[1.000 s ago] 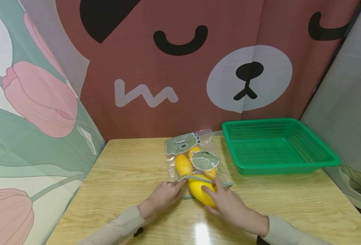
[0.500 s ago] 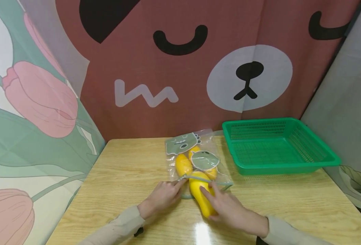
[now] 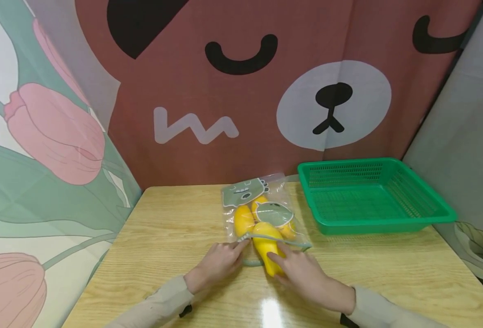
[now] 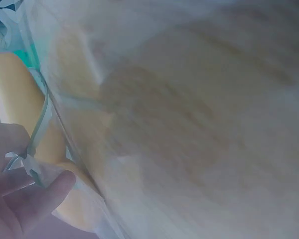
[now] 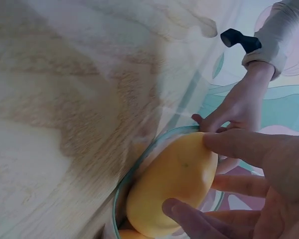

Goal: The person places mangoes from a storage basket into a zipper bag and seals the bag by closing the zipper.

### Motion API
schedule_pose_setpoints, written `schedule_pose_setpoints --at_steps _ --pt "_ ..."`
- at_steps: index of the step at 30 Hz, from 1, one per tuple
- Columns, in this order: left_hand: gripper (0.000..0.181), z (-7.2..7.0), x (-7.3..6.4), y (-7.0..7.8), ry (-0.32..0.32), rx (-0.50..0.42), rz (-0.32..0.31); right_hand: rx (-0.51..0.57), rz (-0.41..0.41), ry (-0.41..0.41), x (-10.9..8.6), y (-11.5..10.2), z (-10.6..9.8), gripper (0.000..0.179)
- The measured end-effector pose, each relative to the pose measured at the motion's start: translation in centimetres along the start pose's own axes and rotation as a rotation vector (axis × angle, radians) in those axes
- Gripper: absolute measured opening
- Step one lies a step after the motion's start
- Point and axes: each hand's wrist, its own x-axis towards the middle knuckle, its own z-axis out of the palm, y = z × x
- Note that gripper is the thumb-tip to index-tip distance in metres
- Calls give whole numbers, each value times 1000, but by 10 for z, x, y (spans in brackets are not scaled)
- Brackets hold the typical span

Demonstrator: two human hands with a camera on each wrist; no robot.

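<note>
A clear zip bag (image 3: 230,223) with green cartoon prints lies mid-table, its mouth facing me. Several yellow mangoes (image 3: 244,219) show through its plastic. My left hand (image 3: 220,260) pinches the green-edged rim at the left of the mouth; in the left wrist view its thumb and fingers (image 4: 50,199) grip the folded edge. Another mango (image 3: 267,253) sits partly inside the opening, its narrow end sticking out toward me. My right hand (image 3: 307,273) holds this mango from the right, thumb on one side and fingers on the other, as the right wrist view shows.
A green plastic basket (image 3: 372,223) with perforated sides stands at the back right of the wooden table (image 3: 171,214). Behind the table hangs a brown curtain (image 3: 175,164) with a bear face. A floral cloth (image 3: 61,200) covers the left side.
The mango in my right hand has turned from slanting to more lengthwise and slid farther into the bag. The mangoes inside have shifted slightly. My left hand stays at the rim.
</note>
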Motion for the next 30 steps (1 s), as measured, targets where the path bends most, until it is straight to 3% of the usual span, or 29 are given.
schedule_pose_setpoints --at_steps 9,17,25,30 --pt "40 -2 0 0 7 8 -9 -12 -8 46 7 2 7 47" --pt "43 -4 0 0 -12 14 -1 -55 -47 51 -5 -13 -7 42" --pt "41 -6 1 0 20 8 9 -114 -99 -129 -9 -23 -9 50" --pt "38 -5 0 1 17 11 15 -96 -97 -152 -8 -21 -6 57"
